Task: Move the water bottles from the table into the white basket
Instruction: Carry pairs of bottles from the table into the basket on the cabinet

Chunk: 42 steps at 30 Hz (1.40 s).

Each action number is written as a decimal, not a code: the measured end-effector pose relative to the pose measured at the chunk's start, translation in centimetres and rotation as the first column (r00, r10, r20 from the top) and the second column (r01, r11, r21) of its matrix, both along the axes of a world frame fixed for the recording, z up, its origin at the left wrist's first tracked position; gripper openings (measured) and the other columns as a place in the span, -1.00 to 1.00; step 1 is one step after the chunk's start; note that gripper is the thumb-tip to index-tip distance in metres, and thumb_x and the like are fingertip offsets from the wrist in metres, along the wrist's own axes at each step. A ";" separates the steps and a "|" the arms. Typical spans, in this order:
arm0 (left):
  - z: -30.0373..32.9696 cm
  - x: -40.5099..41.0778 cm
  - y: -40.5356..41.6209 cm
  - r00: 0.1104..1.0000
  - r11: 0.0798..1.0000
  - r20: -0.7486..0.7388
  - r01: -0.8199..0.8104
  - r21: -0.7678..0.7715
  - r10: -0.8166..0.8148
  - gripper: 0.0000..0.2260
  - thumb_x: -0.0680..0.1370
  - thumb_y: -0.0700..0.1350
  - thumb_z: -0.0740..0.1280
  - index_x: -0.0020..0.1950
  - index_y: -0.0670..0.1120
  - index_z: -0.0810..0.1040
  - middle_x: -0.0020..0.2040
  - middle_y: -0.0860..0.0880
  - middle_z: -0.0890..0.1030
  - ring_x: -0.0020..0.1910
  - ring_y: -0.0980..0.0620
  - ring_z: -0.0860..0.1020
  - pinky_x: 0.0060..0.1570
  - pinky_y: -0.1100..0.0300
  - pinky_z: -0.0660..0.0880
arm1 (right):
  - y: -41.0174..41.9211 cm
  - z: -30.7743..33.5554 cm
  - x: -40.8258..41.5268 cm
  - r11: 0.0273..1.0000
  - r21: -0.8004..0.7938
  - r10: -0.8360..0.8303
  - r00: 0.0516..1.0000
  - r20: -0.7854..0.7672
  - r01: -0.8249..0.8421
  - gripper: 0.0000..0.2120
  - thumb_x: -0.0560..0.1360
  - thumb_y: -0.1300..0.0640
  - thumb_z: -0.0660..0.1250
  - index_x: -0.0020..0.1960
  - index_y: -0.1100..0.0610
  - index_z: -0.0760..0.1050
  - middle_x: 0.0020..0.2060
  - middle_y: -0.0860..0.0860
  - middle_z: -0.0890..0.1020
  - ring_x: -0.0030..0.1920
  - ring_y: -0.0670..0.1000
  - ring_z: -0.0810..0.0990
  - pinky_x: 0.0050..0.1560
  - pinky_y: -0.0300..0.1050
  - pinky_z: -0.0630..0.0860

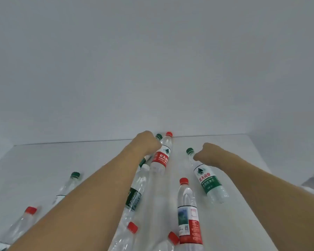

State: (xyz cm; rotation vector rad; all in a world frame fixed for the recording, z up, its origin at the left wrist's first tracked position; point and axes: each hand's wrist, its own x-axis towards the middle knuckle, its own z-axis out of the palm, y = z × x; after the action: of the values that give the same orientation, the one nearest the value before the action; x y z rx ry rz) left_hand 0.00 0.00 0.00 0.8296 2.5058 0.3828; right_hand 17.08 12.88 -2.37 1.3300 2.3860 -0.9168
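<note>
Barely started, I'd judge: many bottles stand on the table [43, 160], and I see no white basket. My left hand [148, 143] is curled against the red-label bottle [160, 156] at the far edge, my right hand [206, 153] over the green-label bottle [209, 182]; fingers hidden, grip unclear

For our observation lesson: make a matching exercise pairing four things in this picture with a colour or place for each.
Things:
1. left hand
2. right hand
3. wall
4. table

Matches:
A. above the table's far edge
B. on the green-label bottle
C. under the bottles
D. beside the far red-label bottle

Pairs: 1-D, 2-B, 3-A, 4-C
</note>
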 end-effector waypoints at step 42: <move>23.1 8.2 -14.6 0.959 0.692 0.019 -0.217 0.688 0.281 -0.39 0.29 0.08 0.51 0.23 -0.07 0.35 0.08 -0.03 0.57 0.01 -0.09 0.59 -0.07 0.04 0.58 | -11.9 27.3 5.7 0.954 -0.269 -0.299 0.440 -0.847 0.131 -0.43 0.30 0.12 0.53 0.20 0.02 0.32 -0.06 -0.03 0.54 -0.15 0.01 0.63 -0.26 -0.12 0.48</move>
State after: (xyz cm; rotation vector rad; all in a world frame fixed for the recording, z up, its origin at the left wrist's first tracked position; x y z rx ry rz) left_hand 8.22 -14.56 23.11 0.7530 2.5617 1.4749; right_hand 22.82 0.96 24.92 1.2680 2.6944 -2.3318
